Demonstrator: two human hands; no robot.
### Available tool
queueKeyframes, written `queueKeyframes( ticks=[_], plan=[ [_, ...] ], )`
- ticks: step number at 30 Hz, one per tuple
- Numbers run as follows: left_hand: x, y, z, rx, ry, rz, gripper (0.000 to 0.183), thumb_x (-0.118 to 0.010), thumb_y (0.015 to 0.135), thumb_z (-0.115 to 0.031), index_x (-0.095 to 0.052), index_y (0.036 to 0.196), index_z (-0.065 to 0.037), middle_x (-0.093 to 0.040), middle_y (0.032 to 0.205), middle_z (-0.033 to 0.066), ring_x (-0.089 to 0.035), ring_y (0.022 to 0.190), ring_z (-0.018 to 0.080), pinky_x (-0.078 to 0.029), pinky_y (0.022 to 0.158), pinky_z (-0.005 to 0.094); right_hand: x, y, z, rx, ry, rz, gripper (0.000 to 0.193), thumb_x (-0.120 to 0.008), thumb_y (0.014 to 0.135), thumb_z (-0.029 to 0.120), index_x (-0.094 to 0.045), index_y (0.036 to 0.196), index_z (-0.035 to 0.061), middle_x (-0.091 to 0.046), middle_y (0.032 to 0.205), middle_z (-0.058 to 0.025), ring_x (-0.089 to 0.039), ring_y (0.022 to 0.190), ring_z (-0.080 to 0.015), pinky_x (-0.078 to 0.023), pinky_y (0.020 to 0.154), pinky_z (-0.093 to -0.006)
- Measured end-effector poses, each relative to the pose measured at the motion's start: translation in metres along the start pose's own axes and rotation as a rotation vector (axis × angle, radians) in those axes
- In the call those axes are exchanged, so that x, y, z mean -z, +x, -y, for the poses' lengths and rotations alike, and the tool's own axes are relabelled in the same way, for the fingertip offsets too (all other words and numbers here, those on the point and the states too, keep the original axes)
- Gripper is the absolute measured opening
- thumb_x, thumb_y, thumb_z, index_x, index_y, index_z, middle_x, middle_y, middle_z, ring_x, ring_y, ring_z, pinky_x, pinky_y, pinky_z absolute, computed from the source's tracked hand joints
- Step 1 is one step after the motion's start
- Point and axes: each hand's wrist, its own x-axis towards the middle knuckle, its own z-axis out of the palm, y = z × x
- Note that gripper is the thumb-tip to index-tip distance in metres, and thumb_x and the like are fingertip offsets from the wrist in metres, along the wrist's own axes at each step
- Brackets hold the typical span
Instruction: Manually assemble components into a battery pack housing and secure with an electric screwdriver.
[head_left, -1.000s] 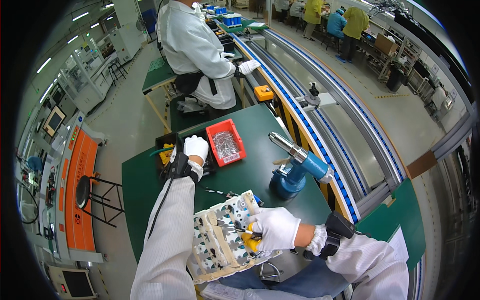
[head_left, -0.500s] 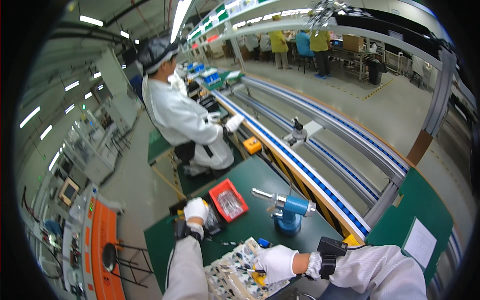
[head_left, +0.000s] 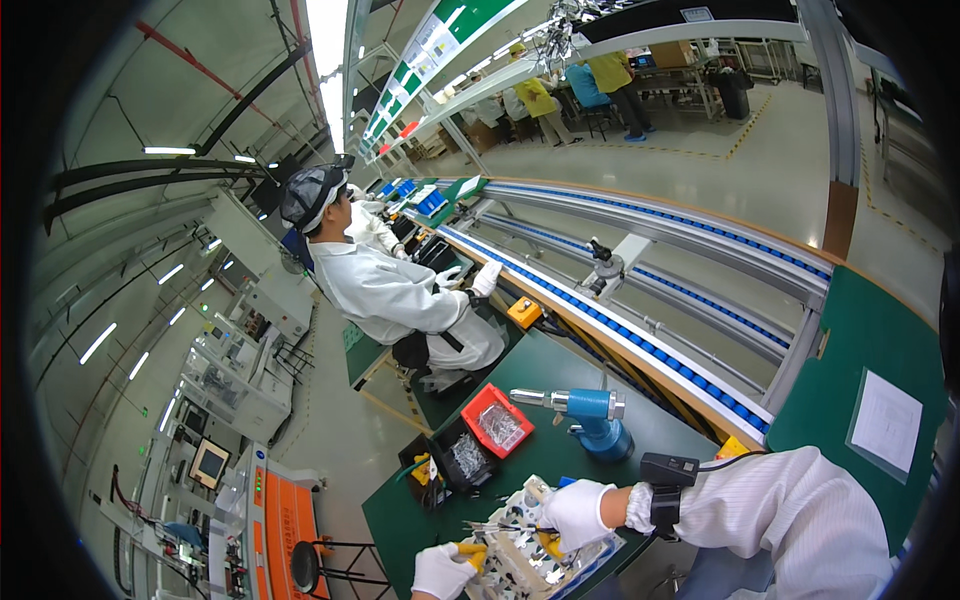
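My right hand (head_left: 578,515), white-gloved with yellow at the fingertips, closes on slender metal pieces (head_left: 492,528) that point left; their kind is unclear. Beneath it lies a cream tray (head_left: 545,583) holding many small dark and silvery parts. At the tray's left edge is my left hand (head_left: 442,573), also gloved, its yellow-covered fingers drawn together; whatever they grip is too small to name. Beyond the tray, a black bin (head_left: 465,455) holds small silvery pieces, beside a red bin (head_left: 498,420) of thin metal pieces. A blue rivet gun (head_left: 597,420) stands upright to their right.
A black bin with yellow-handled tools (head_left: 428,480) sits at the green table's left. Past the table runs a conveyor (head_left: 640,345) with blue rollers, near a yellow switch box (head_left: 524,312). A co-worker (head_left: 390,290) in white sits at the far left; a stool (head_left: 305,568) stands nearer.
My left hand has come back from beside the bins to the tray's left edge. My right hand stays over the tray with the slender metal pieces. The whole view has turned and shifted.
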Motion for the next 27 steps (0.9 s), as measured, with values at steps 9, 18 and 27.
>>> queueKeyframes(
  ticks=[9,18,27],
  plan=[
    [0.0,-0.029,-0.022,-0.364,0.747,-0.278,0.013,-0.074,0.081,-0.018,-0.07,0.083,-0.006,-0.063,0.091,0.0146,-0.062,0.087,0.0353,-0.054,0.073,0.0467,0.005,-0.001,0.008,-0.017,-0.025,-0.155,0.022,-0.075,0.074,0.032,-0.074,0.083,0.013,-0.069,0.075,-0.0141,-0.069,0.069,-0.0345,-0.054,0.06,-0.0454],
    [-0.03,-0.052,-0.041,-0.161,-0.112,-0.197,0.021,-0.077,0.087,-0.014,-0.068,0.102,-0.002,-0.072,0.075,0.0081,-0.068,0.06,0.0164,-0.054,0.059,0.0281,0.001,0.01,-0.004,-0.069,-0.014,-0.007,0.026,-0.073,0.076,0.031,-0.075,0.094,0.0118,-0.072,0.086,-0.0144,-0.07,0.079,-0.0356,-0.056,0.069,-0.0434],
    [-0.064,-0.024,-0.033,-0.197,-0.092,-0.235,0.018,-0.079,0.086,-0.015,-0.073,0.098,-0.004,-0.064,0.066,0.0036,-0.06,0.055,0.0142,-0.048,0.055,0.0292,-0.006,0.009,-0.005,-0.069,0.034,0.004,0.025,-0.074,0.074,0.031,-0.073,0.085,0.009,-0.069,0.088,-0.0135,-0.069,0.083,-0.0339,-0.055,0.07,-0.0432]
  ],
)
